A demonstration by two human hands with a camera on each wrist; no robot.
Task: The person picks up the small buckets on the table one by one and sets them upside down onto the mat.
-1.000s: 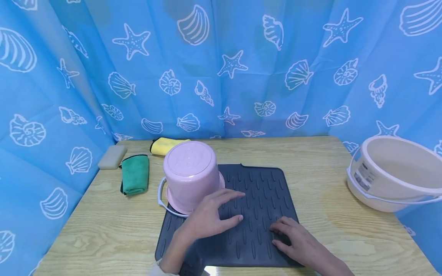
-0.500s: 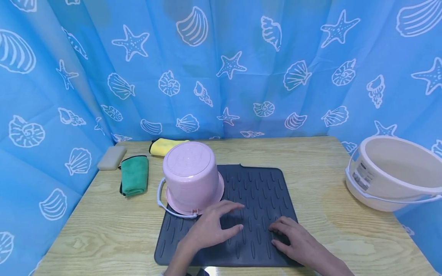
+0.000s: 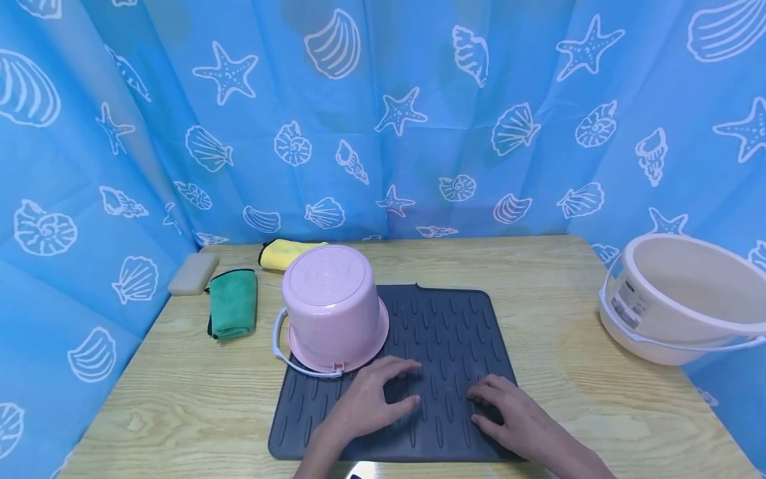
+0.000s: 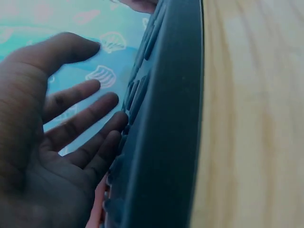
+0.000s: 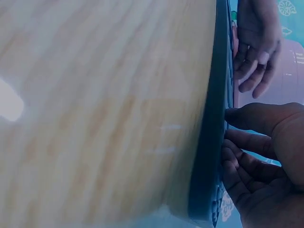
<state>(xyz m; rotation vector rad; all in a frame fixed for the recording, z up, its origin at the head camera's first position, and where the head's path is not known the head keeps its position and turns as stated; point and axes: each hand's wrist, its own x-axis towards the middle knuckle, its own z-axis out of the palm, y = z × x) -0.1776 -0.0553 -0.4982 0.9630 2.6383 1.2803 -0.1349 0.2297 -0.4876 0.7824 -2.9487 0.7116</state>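
A pink bucket (image 3: 328,306) stands upside down on the left part of a dark ribbed mat (image 3: 449,332), its pale handle (image 3: 278,339) hanging out to the left. In front of the bucket, my left hand (image 3: 371,399) hovers low at the mat with fingers and thumb spread and nothing between them. The left wrist view shows its fingertips (image 4: 121,118) right at the ribs. Near the mat's front right corner rests my right hand (image 3: 509,419), fingers loosely bent, fingertips (image 5: 228,147) on the mat, holding nothing.
A large cream bucket (image 3: 658,326) stands upright at the table's right edge. On the left lie a folded green cloth (image 3: 233,305), a beige block (image 3: 194,274) and a yellow cloth (image 3: 287,253) behind the pink bucket. A blue shell-print curtain (image 3: 383,120) closes off the back.
My left hand has drawn back from the pink bucket's side toward the front of the mat, uncovering the handle's joint. The right hand stays in place.
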